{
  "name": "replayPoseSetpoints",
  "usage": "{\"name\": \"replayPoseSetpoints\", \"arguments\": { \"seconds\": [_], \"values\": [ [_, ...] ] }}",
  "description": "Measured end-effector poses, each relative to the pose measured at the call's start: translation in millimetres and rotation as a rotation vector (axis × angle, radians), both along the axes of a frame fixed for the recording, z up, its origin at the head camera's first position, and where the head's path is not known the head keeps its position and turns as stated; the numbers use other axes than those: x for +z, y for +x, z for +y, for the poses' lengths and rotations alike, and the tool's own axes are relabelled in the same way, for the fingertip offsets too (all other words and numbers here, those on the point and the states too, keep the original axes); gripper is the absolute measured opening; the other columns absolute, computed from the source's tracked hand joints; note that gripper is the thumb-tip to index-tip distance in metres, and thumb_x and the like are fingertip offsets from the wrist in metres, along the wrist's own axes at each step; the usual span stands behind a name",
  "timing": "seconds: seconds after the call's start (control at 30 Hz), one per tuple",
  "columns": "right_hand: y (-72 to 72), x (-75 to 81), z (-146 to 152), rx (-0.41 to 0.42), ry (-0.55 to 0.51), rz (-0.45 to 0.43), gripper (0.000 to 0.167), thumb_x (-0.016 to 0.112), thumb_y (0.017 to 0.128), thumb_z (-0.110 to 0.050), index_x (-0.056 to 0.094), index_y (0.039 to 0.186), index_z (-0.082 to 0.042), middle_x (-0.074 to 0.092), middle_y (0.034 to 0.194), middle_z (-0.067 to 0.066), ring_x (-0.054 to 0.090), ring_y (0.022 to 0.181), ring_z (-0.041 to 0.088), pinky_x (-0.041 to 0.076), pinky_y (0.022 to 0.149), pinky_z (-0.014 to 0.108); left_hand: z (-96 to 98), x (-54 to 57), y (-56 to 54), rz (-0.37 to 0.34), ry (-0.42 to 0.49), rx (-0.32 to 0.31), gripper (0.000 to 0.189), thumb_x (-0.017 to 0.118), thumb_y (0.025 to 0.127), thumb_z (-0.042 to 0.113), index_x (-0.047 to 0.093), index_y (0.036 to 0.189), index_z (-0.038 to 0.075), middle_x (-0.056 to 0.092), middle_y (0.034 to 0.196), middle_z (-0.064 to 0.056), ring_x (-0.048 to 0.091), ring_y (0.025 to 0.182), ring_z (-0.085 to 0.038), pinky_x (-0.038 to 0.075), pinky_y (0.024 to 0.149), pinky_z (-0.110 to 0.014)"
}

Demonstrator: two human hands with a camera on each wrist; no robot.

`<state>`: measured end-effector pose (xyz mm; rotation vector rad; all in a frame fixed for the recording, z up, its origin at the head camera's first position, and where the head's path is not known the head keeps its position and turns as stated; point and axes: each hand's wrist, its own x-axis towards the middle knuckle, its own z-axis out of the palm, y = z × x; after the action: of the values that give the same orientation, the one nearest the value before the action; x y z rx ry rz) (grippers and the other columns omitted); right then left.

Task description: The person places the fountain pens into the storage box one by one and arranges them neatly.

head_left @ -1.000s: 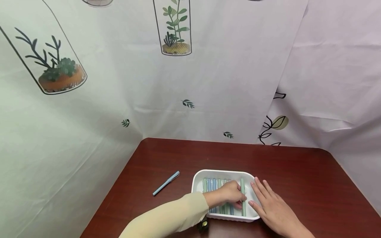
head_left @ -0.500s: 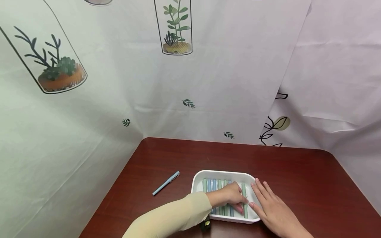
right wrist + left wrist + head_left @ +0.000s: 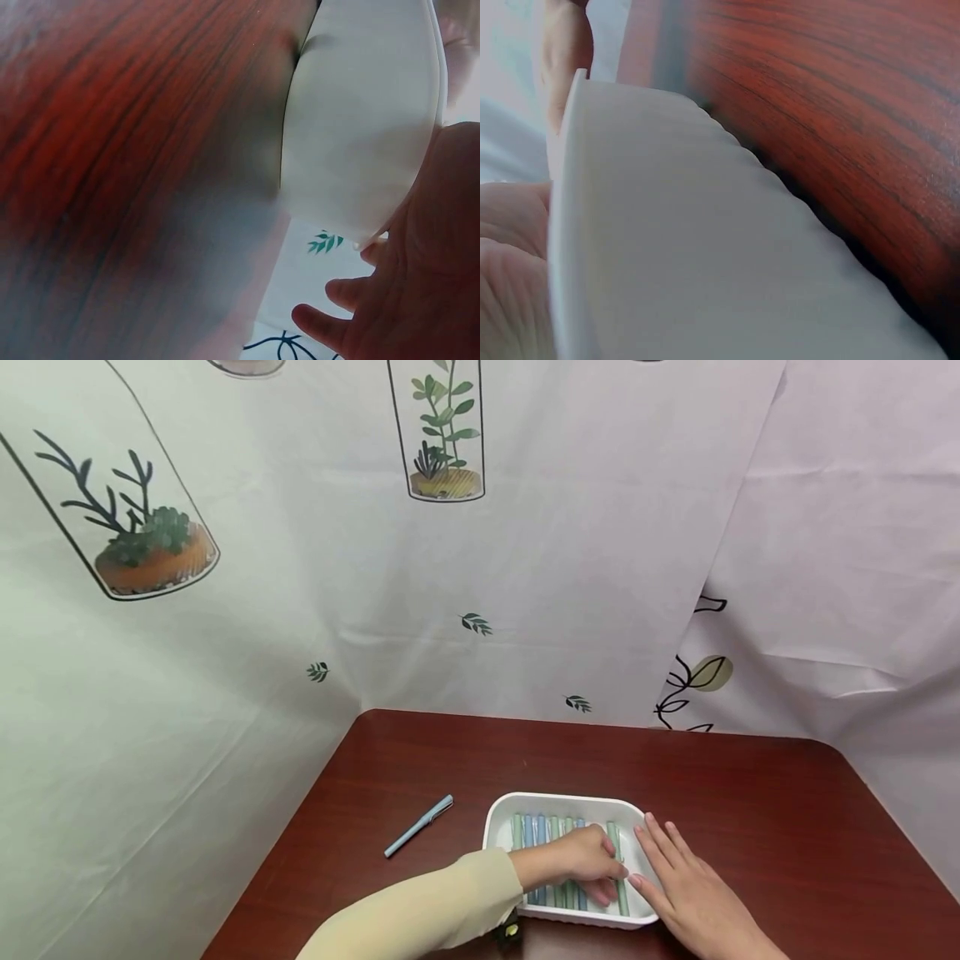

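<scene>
Inside a white tray (image 3: 570,798), in the head view, my left hand (image 3: 588,860) pinches a pale green stick (image 3: 623,902) near the tray's right end. The stick lies slightly slanted, and the fingers cover its middle. Left of it, several green and blue sticks (image 3: 541,831) lie side by side, partly hidden by my hand and forearm. My right hand (image 3: 690,889) rests its straight fingers along the tray's right rim. The left wrist view has the tray's outer wall (image 3: 652,210) before the left palm (image 3: 514,277). In the right wrist view, the right hand (image 3: 427,262) touches the tray edge.
A light blue pen (image 3: 418,827) with a clip lies left of the tray on the dark red wooden table (image 3: 465,747). Below my left wrist a small black object (image 3: 510,931) shows. A white patterned cloth (image 3: 585,568) hangs behind the table.
The green stick has shifted slightly toward me and its near end has swung a little right. My left hand moved slightly with it; the right hand stays at the rim.
</scene>
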<state>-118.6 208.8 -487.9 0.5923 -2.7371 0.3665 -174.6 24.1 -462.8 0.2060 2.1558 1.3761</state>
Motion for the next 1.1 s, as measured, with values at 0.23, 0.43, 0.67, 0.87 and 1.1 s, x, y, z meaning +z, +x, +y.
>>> {"name": "replayPoseSetpoints", "arguments": {
  "seconds": [0.23, 0.43, 0.67, 0.87, 1.1],
  "values": [
    [0.0, -0.8, 1, 0.006, -0.002, 0.011, 0.066, 0.064, 0.096, -0.047, 0.052, 0.149, -0.009, 0.043, 0.157, 0.015, 0.045, 0.14, 0.041, 0.047, 0.102, 0.056, -12.6, 4.6, 3.0, -0.008, 0.112, -0.023, 0.017, 0.067, 0.09, 0.0, 0.055, 0.102, 0.001, 0.072, 0.076, -0.017, 0.074, 0.069, -0.038, 0.06, 0.054, -0.034],
    [0.8, -0.4, 1, 0.001, 0.0, 0.0, 0.066, 0.065, 0.096, -0.048, 0.051, 0.149, -0.01, 0.043, 0.158, 0.014, 0.044, 0.14, 0.041, 0.046, 0.101, 0.055, -33.1, 9.2, 2.5, -0.024, 0.202, -0.027, 0.023, 0.061, 0.092, 0.003, 0.057, 0.114, -0.004, 0.074, 0.092, -0.018, 0.075, 0.086, -0.038, 0.061, 0.058, -0.036],
    [0.6, 3.7, 0, -0.004, -0.017, -0.065, 0.067, 0.061, 0.098, -0.049, 0.049, 0.151, -0.009, 0.039, 0.16, 0.015, 0.041, 0.142, 0.044, 0.044, 0.105, 0.058, -63.8, 18.4, 0.1, -0.009, 0.264, -0.03, 0.035, 0.056, 0.095, 0.005, 0.053, 0.127, -0.008, 0.072, 0.108, -0.022, 0.074, 0.093, -0.037, 0.062, 0.064, -0.039],
    [-0.8, 3.8, 0, -0.014, -0.019, -0.096, 0.069, 0.058, 0.099, -0.052, 0.048, 0.152, -0.009, 0.037, 0.161, 0.014, 0.038, 0.143, 0.044, 0.043, 0.106, 0.059, -89.3, 29.2, 0.9, -0.015, 0.314, -0.009, 0.037, 0.056, 0.1, 0.009, 0.051, 0.132, -0.009, 0.07, 0.117, -0.025, 0.072, 0.102, -0.039, 0.062, 0.072, -0.041],
    [1.0, 1.4, 0, -0.009, -0.025, -0.075, 0.069, 0.059, 0.098, -0.052, 0.048, 0.152, -0.01, 0.039, 0.16, 0.014, 0.04, 0.142, 0.045, 0.044, 0.106, 0.057, -124.0, 47.3, 4.4, 0.064, 0.318, -0.015, 0.041, 0.053, 0.102, 0.008, 0.046, 0.138, -0.01, 0.065, 0.126, -0.029, 0.071, 0.105, -0.038, 0.06, 0.084, -0.047]
  ]
}}
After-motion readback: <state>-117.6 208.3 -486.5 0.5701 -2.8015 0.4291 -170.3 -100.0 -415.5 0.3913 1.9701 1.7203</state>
